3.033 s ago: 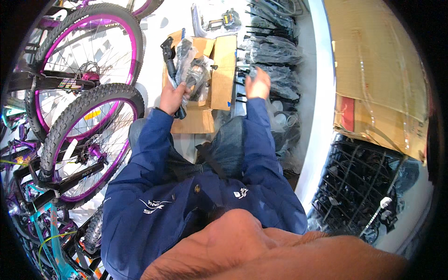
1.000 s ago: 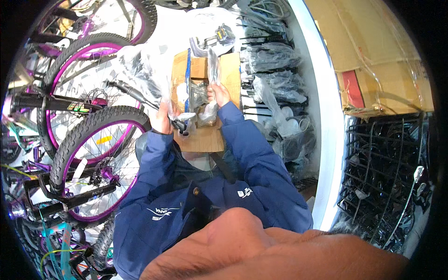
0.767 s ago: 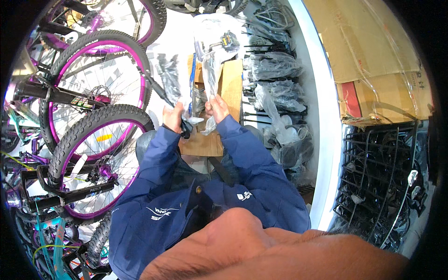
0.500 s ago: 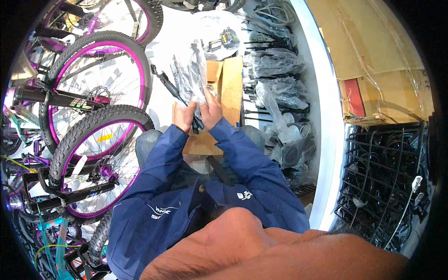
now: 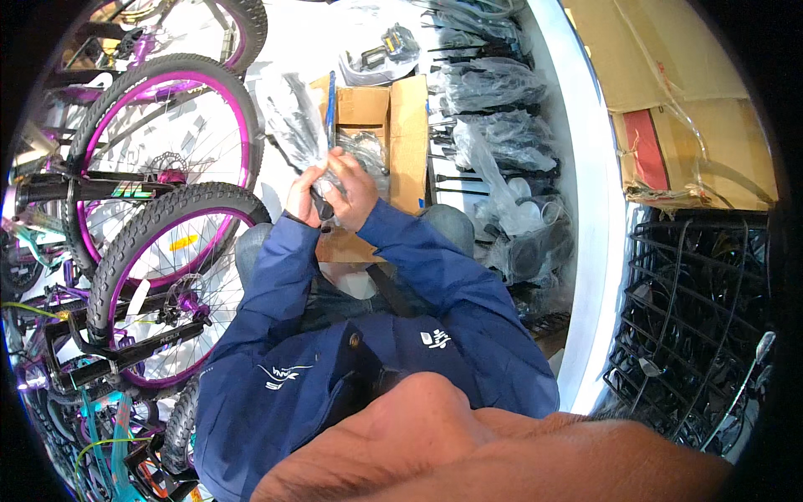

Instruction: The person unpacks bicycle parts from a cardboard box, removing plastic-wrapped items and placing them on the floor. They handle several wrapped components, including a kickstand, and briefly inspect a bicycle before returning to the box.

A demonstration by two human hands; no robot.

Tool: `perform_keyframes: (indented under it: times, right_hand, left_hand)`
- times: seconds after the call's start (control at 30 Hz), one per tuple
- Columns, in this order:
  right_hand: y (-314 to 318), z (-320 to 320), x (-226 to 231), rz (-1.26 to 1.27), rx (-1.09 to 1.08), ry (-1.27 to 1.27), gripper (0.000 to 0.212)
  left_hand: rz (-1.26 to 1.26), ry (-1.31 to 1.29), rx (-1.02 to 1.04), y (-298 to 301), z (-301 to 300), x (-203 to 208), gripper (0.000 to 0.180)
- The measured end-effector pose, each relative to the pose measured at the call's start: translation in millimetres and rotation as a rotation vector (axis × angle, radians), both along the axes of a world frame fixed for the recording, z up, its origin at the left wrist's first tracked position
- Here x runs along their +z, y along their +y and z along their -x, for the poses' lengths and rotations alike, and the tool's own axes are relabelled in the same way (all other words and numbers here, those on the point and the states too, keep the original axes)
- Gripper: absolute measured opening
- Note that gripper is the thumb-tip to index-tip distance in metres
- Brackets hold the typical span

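Observation:
Clear plastic wraps a bundle of long, slim black bicycle parts point(image 5: 293, 121), which look like kickstands. My left hand point(image 5: 304, 197) is closed around its near end. Close beside it, my right hand point(image 5: 351, 191) has its fingers bent onto the plastic at the same end. The bundle tilts away to the far left, over the white floor. Just beyond my hands is an open cardboard box point(image 5: 408, 142), with more plastic-wrapped parts point(image 5: 366, 155) inside. My fingers hide part of the grip.
Bicycles with purple-rimmed wheels point(image 5: 251, 125) crowd the left. Several plastic-wrapped black parts point(image 5: 493, 88) line the right, beside a white ledge point(image 5: 585, 251). A black pedal in plastic point(image 5: 389, 50) lies beyond the box. Farther right are a large carton point(image 5: 686, 159) and a black wire basket point(image 5: 677, 293).
The bundle has swung to the left, and both hands have shifted slightly left with it. The loose black rod end that stuck out at the left no longer stands apart. More of the box's inside shows.

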State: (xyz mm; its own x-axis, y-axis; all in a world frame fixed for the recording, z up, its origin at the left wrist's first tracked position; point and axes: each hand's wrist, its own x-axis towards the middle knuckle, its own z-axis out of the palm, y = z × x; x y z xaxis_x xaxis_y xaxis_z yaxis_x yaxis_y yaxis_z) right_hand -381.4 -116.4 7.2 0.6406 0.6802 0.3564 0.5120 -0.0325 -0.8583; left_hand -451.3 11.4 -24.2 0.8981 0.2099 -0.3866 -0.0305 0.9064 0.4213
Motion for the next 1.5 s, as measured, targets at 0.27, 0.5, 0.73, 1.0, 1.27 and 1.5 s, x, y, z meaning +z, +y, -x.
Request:
perform_keyframes:
  times: [0.27, 0.5, 0.73, 1.0, 1.27, 1.5]
  right_hand:
    - [0, -84, -116, 0.239, -0.224, 0.672, 0.03]
    - [54, 36, -171, 0.316, 0.501, 0.084, 0.055]
    - [40, 42, -171, 0.194, 0.568, 0.374, 0.035]
    - [16, -84, -236, 0.711, -0.443, 0.003, 0.026]
    - [14, -77, -253, 1.166, -0.188, 0.15, 0.048]
    - [2, -77, -138, 0.773, -0.068, 0.259, 0.048]
  left_hand:
    - [-0.215, 0.037, 0.249, 42, 9, 4, 0.051]
    - [-0.304, 0.04, 0.24, 45, 18, 8, 0.044]
    - [-0.455, 0.418, 0.219, 57, 15, -26, 0.027]
    - [-0.716, 0.651, 0.355, 69, 4, -80, 0.029]
    - [-0.571, 0.713, 0.285, 66, -3, -73, 0.024]
    - [-0.445, 0.494, 0.227, 55, -11, -48, 0.026]
